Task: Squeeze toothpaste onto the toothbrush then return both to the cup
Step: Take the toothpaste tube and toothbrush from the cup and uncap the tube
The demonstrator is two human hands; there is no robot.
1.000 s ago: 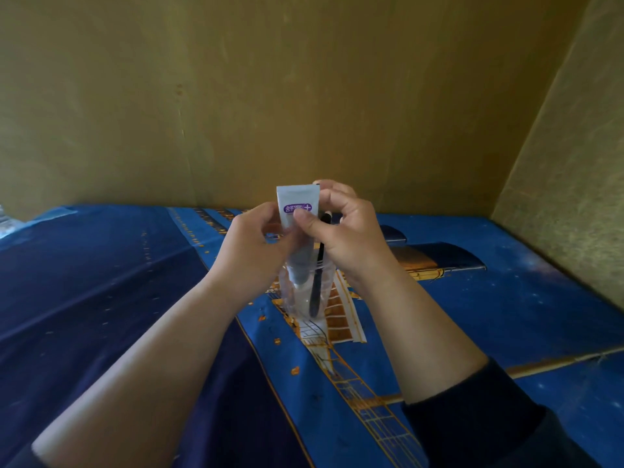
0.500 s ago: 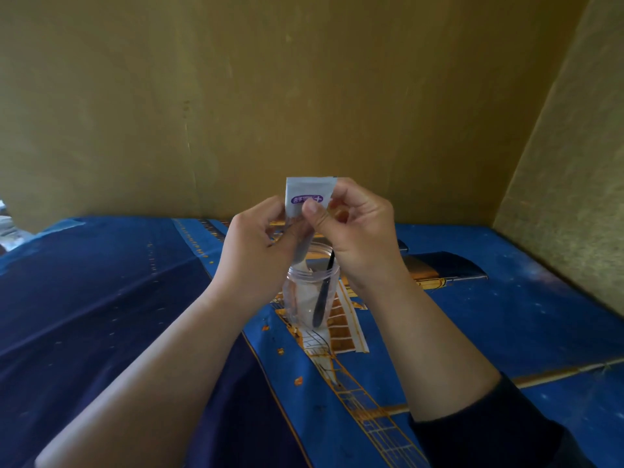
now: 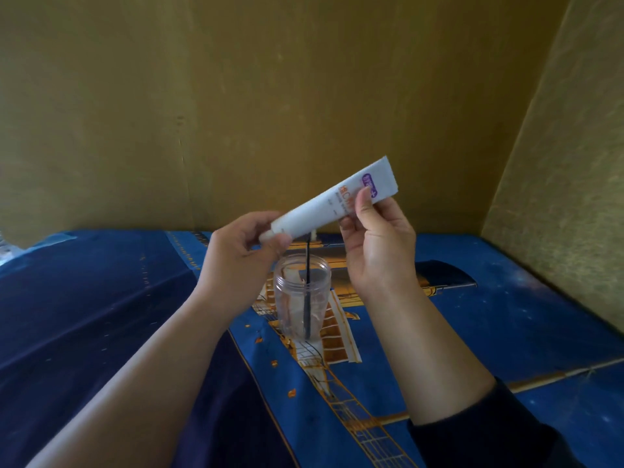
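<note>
Tube [image 3: 332,206] out of cup [image 3: 301,298], held slantwise above it: flat end pinched in right hand [image 3: 378,244], cap end gripped by fingers [image 3: 282,239] of left hand [image 3: 236,265]. Brush [image 3: 308,292] upright in cup, on blue cloth [image 3: 506,315]. Early step, likely uncapping; cap itself hidden. Next: twist cap off, lift brush out, aim nozzle at bristles, squeeze gently.
</note>
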